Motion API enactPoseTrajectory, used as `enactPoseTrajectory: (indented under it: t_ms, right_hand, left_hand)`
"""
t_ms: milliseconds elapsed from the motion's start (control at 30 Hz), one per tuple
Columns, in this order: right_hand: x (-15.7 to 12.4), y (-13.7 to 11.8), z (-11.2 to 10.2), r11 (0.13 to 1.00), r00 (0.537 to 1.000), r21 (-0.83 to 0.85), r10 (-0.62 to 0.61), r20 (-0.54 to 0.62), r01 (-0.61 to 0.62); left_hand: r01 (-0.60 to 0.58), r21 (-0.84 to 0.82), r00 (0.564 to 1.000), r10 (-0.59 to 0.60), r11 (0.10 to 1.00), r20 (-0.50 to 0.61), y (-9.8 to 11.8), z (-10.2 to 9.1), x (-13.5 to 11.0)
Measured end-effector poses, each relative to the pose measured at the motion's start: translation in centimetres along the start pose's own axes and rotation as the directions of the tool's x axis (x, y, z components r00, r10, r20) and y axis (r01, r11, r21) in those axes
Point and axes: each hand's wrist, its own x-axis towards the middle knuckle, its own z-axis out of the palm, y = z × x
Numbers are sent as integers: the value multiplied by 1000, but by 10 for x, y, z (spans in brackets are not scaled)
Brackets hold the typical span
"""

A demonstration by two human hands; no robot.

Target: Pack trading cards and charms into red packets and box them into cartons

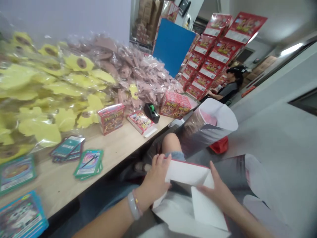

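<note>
An opened cardboard box, white inside with a red outer edge, is held over my lap with its flaps spread. My left hand grips its left side, fingers over the upper edge and thumb toward the inside. On the opposite side my right hand holds the wall, thumb against a white flap and fingers around the outside. The bottom of the box is partly hidden by its flaps. On the table beside me lie a flat red printed carton and a black tape dispenser.
Stacks of cards and a small red box rest on the table. Bagged yellow pieces and bagged pink pieces pile up behind. Rolled sheets stand at right; a person sits near stacked red boxes.
</note>
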Motion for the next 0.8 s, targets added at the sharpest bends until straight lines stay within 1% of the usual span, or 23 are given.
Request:
enactPoseTrajectory:
  t_ms: [100,167,233,267,333,400,467,500,533,567,600,633,667,700,733,800]
  right_hand:
    - [15,14,13,995,989,-48,-91,-117,86]
    - [24,23,19,988,965,-73,-150,-215,138]
    - [35,29,24,983,941,-82,-180,-286,163]
    - [40,32,27,983,933,-68,-183,-309,170]
    - [48,39,30,982,924,6,-178,-338,191]
    - [53,50,32,971,931,99,-176,-321,217]
    - [51,64,33,959,960,192,-165,-224,209]
    - [48,70,33,953,979,250,-138,-150,173]
    - [45,74,31,939,993,325,-96,-70,114]
    - [43,75,29,907,999,420,-41,13,32]
    - [41,73,24,852,995,520,13,100,-63]
    - [40,68,18,779,981,607,53,185,-156]
    - [39,59,10,700,963,675,71,261,-235]
    - [39,49,0,630,943,720,62,328,-291]
    - [39,37,-12,579,923,746,31,383,-329]
    - [37,14,-33,535,883,761,-56,466,-368]
  left_hand:
    - [-65,-35,992,60,997,-111,3,9,6]
    - [-79,-100,978,57,992,-202,4,16,13]
    - [-53,-241,958,-18,969,-285,4,21,23]
    - [-34,-321,949,-70,947,-308,3,22,27]
    - [2,-450,938,-157,893,-307,0,22,34]
    - [30,-505,946,-187,863,-263,-5,22,37]
    - [59,-550,953,-211,833,-218,-10,23,37]
    - [81,-595,949,-245,800,-199,-11,24,37]
    - [105,-641,940,-286,760,-185,-11,26,38]
    - [126,-684,928,-330,718,-175,-10,26,40]
    - [146,-718,914,-370,680,-165,-7,26,44]
    - [161,-739,902,-402,655,-159,-3,23,49]
    - [170,-743,893,-421,648,-162,3,17,55]
    - [171,-743,885,-433,648,-174,10,10,60]
    - [167,-746,878,-441,645,-185,17,-1,65]
    - [150,-748,865,-452,646,-217,32,-23,68]
